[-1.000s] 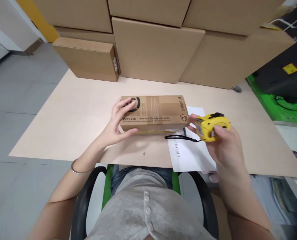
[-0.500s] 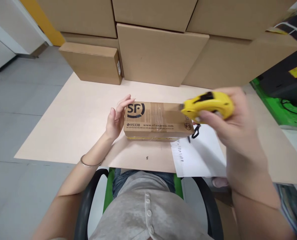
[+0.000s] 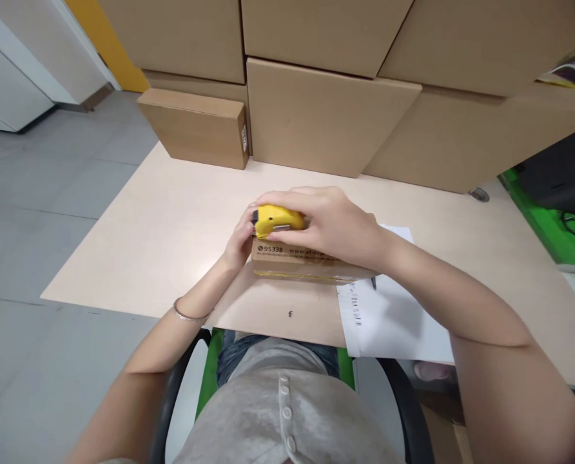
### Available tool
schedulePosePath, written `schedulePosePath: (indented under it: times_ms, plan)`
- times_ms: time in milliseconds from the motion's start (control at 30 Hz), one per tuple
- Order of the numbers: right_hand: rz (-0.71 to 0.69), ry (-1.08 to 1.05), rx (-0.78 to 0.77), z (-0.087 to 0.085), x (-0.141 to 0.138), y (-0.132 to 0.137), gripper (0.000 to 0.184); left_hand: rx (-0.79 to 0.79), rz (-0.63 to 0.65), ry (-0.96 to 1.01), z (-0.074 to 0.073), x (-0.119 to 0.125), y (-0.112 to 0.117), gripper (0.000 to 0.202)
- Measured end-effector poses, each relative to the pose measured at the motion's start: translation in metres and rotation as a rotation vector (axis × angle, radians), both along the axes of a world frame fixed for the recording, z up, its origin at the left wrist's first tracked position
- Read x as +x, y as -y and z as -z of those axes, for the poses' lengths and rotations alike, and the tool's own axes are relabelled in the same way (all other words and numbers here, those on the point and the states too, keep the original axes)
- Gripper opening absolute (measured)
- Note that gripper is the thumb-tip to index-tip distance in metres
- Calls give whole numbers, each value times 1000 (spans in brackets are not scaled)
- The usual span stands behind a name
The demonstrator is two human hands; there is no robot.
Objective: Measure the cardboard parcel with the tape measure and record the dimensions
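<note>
A small brown printed parcel box [image 3: 297, 261] lies on the pale table [image 3: 171, 219] in front of me. My right hand [image 3: 336, 225] reaches across the top of the box and grips a yellow tape measure [image 3: 275, 221] over the box's left end. My left hand [image 3: 238, 243] sits at the box's left end, with its fingertips up against the tape measure's nose. Whether those fingers pinch the tape's tip is hidden.
Large cardboard boxes [image 3: 326, 109] are stacked along the table's far edge, a flatter one [image 3: 195, 125] at the left. A white paper sheet [image 3: 394, 322] with a pen lies right of the parcel. Green and black items [image 3: 553, 206] stand at the right.
My right hand has carried the tape measure from the box's right end up and across to its left end. My left hand has let go of the box's top and stayed at the left end.
</note>
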State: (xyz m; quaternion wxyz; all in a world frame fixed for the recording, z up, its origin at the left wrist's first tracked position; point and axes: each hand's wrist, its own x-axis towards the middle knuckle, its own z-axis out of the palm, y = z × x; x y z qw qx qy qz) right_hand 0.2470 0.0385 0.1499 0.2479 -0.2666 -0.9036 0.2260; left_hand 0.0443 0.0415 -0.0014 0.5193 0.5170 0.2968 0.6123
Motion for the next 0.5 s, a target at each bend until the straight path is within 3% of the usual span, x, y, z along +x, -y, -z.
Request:
schedulePosePath:
  times_ms: [133,333,500]
  plan:
    - [154,19,41,-1,53,10,37,175,82,-54,3,-4,-8,37]
    - [465,-28,-2,12,151,33,40,140,113,-93,4,-8,-10,35]
    - [540,-107,-71,28,179,41,42,142,98,-77,3,-7,-11,36]
